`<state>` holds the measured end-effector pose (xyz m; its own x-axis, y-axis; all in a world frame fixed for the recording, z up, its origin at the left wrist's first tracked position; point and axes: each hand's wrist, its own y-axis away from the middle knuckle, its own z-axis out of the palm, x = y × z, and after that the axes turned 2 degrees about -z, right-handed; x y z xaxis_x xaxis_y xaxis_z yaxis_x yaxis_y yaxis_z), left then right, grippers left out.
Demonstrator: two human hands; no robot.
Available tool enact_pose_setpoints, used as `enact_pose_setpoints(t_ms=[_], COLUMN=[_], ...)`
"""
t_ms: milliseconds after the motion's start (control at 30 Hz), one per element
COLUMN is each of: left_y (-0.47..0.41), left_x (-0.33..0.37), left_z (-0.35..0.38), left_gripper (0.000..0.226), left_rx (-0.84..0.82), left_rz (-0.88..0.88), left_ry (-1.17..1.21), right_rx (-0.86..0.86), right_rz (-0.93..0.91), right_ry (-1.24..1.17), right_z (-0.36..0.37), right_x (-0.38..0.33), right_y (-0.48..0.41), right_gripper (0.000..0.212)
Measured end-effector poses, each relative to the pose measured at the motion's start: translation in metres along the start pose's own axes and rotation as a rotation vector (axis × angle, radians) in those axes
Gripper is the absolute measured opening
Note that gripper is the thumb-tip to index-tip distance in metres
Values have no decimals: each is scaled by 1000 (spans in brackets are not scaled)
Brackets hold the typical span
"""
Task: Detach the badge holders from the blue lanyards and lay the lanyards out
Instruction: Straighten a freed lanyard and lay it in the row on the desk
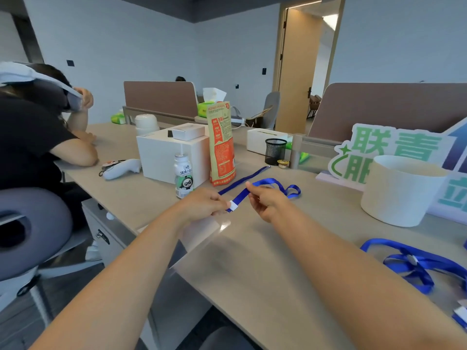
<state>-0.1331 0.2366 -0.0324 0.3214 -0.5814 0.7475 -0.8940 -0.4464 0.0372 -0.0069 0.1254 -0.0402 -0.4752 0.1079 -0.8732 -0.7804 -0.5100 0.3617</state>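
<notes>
even bright daylight; glare on the desk [222, 227]; wide-angle bending, blurred edges.

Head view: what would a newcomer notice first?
Dead centre, the left hand and right hand pinch a blue lanyard stretched between them over the table. A clear badge holder sits just below the left hand. A tangle of loose lanyards lies at the near right, and a tall orange bag stands behind the hands.
</notes>
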Motion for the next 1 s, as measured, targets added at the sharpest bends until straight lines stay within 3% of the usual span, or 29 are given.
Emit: enact_pose_setpoints(t_ms=[167,300,467,767,900,1000], left_y=[-3,-7,-11,-25,-36,-48], left_x=[-15,-24,-31,-47,-33,-17], left_z=[-2,2,8,20,26,34], left_gripper=[30,30,25,12,32,34], left_rx=[-25,-52,-39,22,44,-7], left_rz=[-49,-67,-96,-110,-37,4], left_ry=[-67,-93,-95,-217,-61,171], right_rx=[97,154,213,102,58,14], right_rz=[-76,-107,-140,-159,-154,-146], right_ry=[-2,54,99,75,67,54], right_z=[0,-3,-2,-1,0,1], right_x=[0,-5,-12,-14,-16,-15], right_y=[-18,-29,-41,-47,-48,-48], right_gripper=[25,16,20,14,12,13])
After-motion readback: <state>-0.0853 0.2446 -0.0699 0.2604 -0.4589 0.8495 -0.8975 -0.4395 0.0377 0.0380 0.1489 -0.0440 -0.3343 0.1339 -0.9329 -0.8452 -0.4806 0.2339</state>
